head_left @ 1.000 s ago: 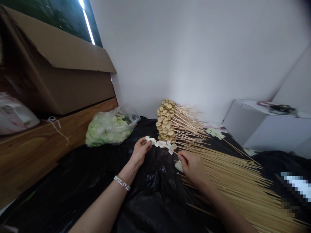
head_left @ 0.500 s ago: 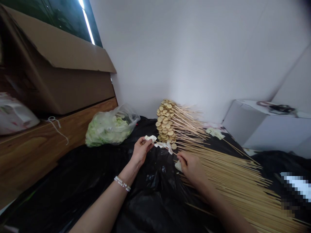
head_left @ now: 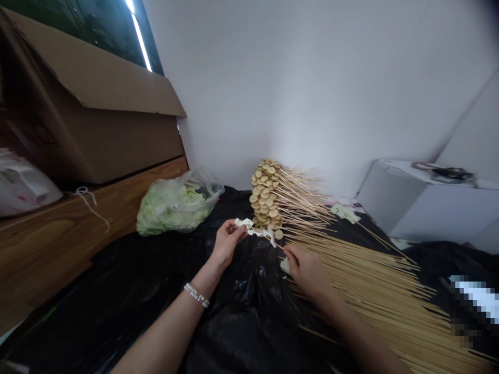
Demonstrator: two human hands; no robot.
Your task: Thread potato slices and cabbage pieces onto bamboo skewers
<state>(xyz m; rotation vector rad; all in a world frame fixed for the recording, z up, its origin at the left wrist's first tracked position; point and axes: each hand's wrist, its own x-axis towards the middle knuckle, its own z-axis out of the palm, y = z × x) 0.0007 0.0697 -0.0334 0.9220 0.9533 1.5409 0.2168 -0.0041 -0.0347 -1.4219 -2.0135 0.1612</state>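
My left hand (head_left: 226,241) pinches one end of a pale, crumpled strip of food (head_left: 257,232) that stretches to the right over the black plastic sheet (head_left: 241,317). My right hand (head_left: 307,270) is closed around a thin bamboo skewer whose tip reaches the strip's other end; a small pale piece (head_left: 286,265) shows under its thumb. Right behind the hands rises a stack of skewers loaded with round tan slices (head_left: 265,195). A wide fan of bare bamboo skewers (head_left: 382,296) lies beneath and to the right of my right forearm.
A clear bag of green leafy vegetable (head_left: 175,204) lies at the left by a wooden ledge (head_left: 78,228). A cardboard box (head_left: 93,119) sits on the ledge. Pale scraps (head_left: 345,212) lie at the back right near a white box (head_left: 429,202).
My left hand drew slightly closer to the right hand, so the pale strip bunched up and shortened. The right hand crept a little left and up with the skewer.
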